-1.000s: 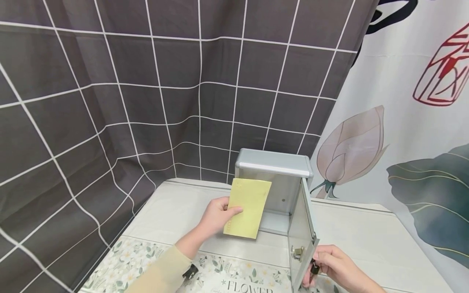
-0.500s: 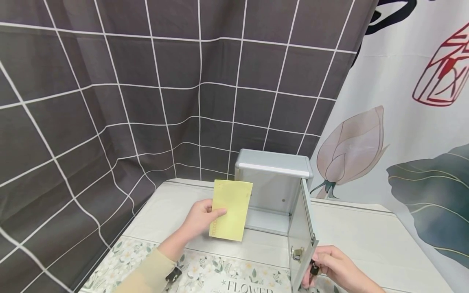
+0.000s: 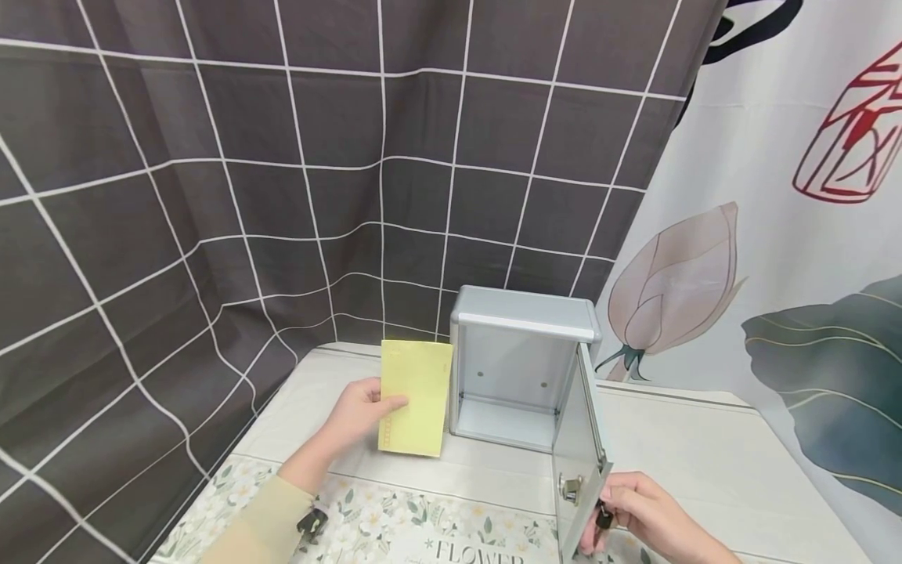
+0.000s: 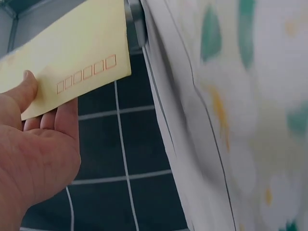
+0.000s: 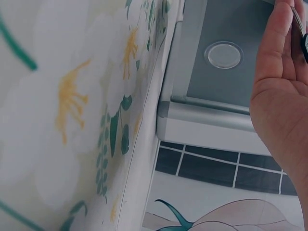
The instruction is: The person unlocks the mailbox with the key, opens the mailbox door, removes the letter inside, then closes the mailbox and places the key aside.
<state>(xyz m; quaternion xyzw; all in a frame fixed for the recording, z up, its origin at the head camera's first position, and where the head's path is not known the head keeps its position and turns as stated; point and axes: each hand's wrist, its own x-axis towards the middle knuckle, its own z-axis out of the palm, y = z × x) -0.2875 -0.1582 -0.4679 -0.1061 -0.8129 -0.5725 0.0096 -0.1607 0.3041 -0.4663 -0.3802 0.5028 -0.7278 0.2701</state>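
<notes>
My left hand (image 3: 359,411) holds a yellow envelope (image 3: 419,395) upright, thumb on its front and fingers behind. A row of small red boxes is printed along the envelope's lower edge, clear in the left wrist view. To the envelope's right stands a small grey metal box (image 3: 524,313) with its door (image 3: 579,446) swung open and nothing visible inside. On the door's inner face is a lock (image 3: 572,489). At the door's outer side, my right hand (image 3: 641,509) pinches a black-headed key (image 3: 604,515); its fingertips are partly hidden by the door.
A white tabletop (image 3: 676,446) with a floral printed front band (image 3: 395,509) carries the box. Behind hang a dark gridded curtain (image 3: 317,196) and a white one with a lotus print (image 3: 672,282). The open door juts toward me.
My left hand has moved left with the envelope, from in front of the box's opening to beside it. The right hand and the door have stayed in place.
</notes>
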